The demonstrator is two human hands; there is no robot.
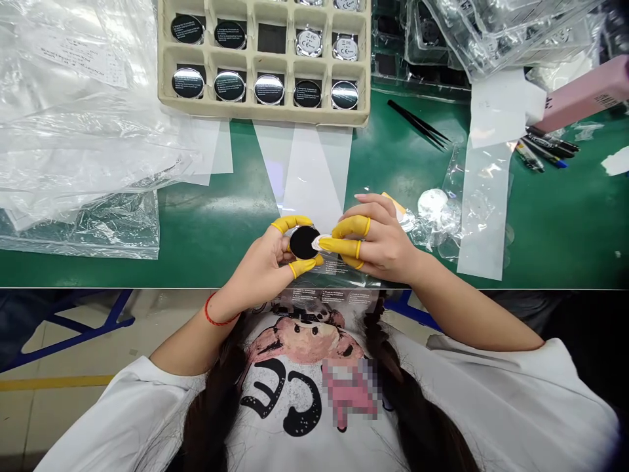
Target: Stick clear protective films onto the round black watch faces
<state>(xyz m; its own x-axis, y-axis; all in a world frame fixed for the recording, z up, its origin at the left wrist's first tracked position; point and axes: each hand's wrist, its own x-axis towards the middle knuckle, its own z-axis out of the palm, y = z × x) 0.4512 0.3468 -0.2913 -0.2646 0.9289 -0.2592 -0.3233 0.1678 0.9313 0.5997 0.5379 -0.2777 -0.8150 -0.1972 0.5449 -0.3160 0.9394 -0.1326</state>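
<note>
Between the yellow-cotted thumb and fingers of my left hand sits a round watch face, its black screen turned up. My right hand, also in yellow finger cots, pinches a small white cotton pad against the screen's right edge. Under the hands, at the table's near edge, lies a clear film sheet printed with small white text. Beyond them a cream divided tray holds watch faces, some screen up with text labels, some with silver backs up; one compartment in its middle column shows only a dark pad.
Clear plastic bags cover the left of the green table. Black tweezers, a white paper strip, pens and a pink box lie to the right. Clear blister trays are stacked at back right.
</note>
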